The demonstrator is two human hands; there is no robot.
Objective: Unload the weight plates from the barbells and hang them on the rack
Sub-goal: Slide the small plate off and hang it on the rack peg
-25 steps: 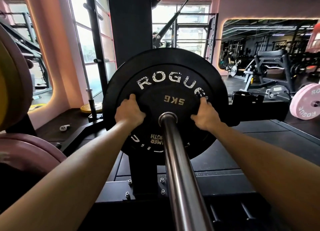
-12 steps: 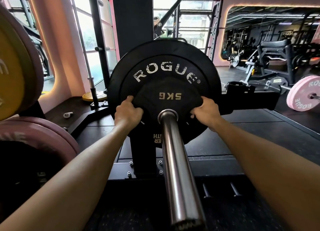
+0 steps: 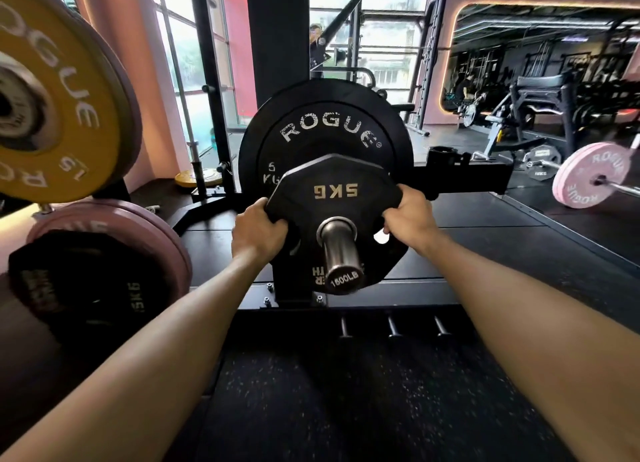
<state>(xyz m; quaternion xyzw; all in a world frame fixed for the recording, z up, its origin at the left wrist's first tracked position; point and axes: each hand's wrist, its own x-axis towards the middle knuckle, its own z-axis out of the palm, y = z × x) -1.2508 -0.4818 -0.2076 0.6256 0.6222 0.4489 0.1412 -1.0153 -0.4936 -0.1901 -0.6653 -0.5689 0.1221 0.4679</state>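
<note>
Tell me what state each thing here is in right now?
Small 5KG plate: near the sleeve's end, gripped at both sides.
Rogue plate: on the bar, behind it.
Barbell sleeve: end exposed.
Left hand: gripping the plate's edge.
Right hand: gripping the plate's edge.

open floor (image 3: 346, 392) below sleeve tip | left: stacked plates (image 3: 104, 253) crowd | ahead: black upright (image 3: 277, 28)
</note>
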